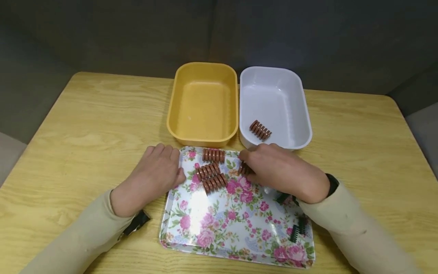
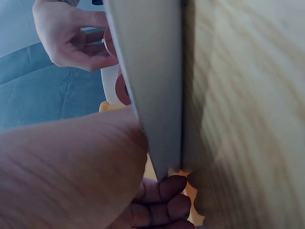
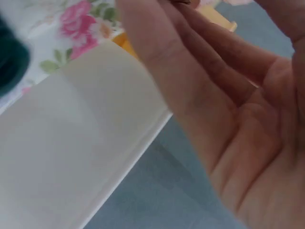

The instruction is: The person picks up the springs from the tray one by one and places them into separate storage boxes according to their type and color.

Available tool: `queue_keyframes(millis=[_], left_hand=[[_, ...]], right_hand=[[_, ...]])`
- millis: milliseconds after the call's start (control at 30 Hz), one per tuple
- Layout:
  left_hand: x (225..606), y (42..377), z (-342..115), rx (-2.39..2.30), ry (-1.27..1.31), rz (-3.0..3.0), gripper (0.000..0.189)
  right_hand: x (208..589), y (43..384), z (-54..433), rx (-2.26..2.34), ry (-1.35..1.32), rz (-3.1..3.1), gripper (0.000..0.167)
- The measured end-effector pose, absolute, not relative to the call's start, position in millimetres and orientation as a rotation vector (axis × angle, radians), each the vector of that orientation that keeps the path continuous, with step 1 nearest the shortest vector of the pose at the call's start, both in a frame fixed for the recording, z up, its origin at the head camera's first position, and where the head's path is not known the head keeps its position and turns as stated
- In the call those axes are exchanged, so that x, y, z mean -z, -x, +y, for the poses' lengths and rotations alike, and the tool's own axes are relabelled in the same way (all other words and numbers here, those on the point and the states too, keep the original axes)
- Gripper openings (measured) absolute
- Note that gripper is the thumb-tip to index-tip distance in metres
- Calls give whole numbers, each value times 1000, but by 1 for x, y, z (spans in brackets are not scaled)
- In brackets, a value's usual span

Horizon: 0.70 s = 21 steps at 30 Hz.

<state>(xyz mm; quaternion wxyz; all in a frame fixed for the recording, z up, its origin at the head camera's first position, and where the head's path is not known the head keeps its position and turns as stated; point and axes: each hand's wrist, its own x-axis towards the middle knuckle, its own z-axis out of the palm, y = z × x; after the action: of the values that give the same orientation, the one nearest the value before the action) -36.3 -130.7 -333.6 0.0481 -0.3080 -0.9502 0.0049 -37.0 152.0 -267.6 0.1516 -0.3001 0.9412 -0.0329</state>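
Note:
At the left edge of the floral tray (image 1: pixel 219 213), my left hand (image 1: pixel 155 173) grips the rim; the left wrist view shows its fingers (image 2: pixel 174 191) curled at the tray's corner. My right hand (image 1: pixel 277 165) pinches a brown coil spring (image 1: pixel 243 168) over the upper right part of the tray, and the hand covers part of that spring. Three more brown springs (image 1: pixel 213 155) lie on the tray near my left hand. Several dark green springs (image 1: pixel 294 233) are at its right side, some hidden under my right forearm. Another brown spring (image 1: pixel 260 130) lies in the white bin (image 1: pixel 302 110).
Behind the tray stands a yellow bin (image 1: pixel 172 102), side by side with the white one. Everything stands on a light wooden table (image 1: pixel 102 118). A dark grey partition (image 1: pixel 137 38) rises along the table's far edge.

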Motion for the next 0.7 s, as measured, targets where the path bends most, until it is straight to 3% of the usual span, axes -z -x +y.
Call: queue_keyframes(millis=[400,700], left_hand=[[333,34,-134,-12,915,-2930,24],[332,33,-133,-18,898,-2997,24]], right_hand=[[278,40,154,122,1158,2690,19],[284,39,155,99,1203,2679,26]])
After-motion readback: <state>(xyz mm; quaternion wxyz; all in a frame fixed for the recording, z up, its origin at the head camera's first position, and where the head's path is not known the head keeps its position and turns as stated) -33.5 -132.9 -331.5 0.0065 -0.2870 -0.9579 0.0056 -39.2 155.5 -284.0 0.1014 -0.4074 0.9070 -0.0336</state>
